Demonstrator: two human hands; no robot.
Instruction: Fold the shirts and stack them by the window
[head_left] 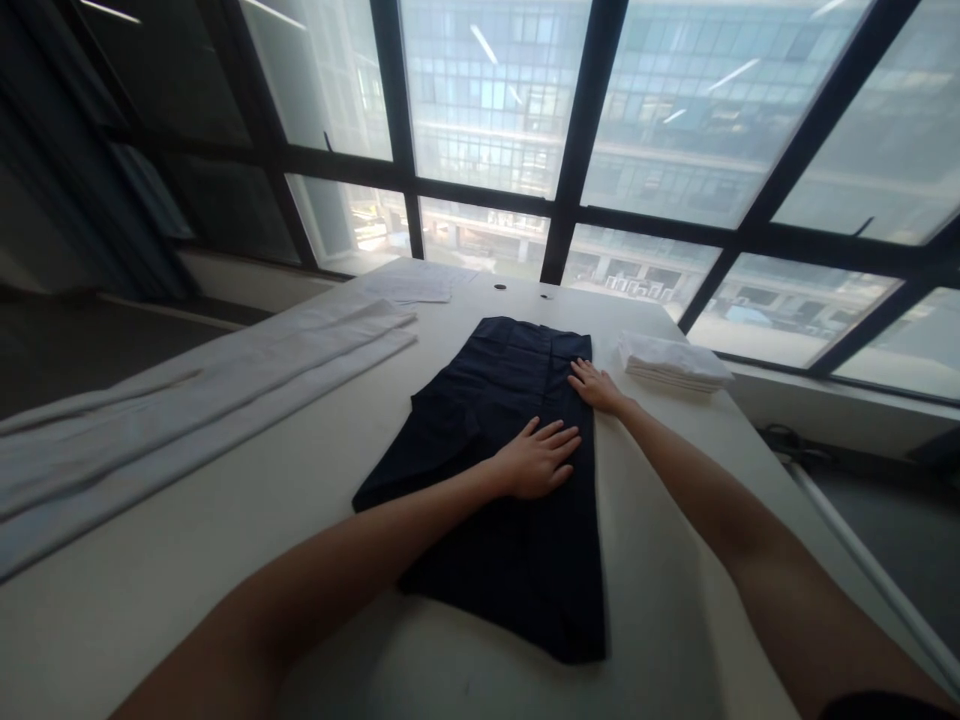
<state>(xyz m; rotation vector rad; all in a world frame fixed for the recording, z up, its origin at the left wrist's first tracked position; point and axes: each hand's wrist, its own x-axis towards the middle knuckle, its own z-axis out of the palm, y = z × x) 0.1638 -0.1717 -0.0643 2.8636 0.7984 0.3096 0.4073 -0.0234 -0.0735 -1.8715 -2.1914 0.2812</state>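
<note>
A dark navy garment (517,560), with the outline of a pair of shorts folded lengthwise, lies flat on the white table (315,540). My left hand (536,460) rests palm down on its middle, near the right side, with fingers spread. Farther up, my right hand (594,385) lies on the garment's right edge, its fingers stretched out over the cloth and its heel towards the tabletop. Neither hand grips the fabric. Part of the cloth is hidden under my left forearm.
Long pale folded fabric (202,400) stretches along the table's left side. A stack of folded white cloths (673,360) sits near the right edge. Papers (420,282) and a small dark disc (499,287) lie at the far end, before large windows (487,100).
</note>
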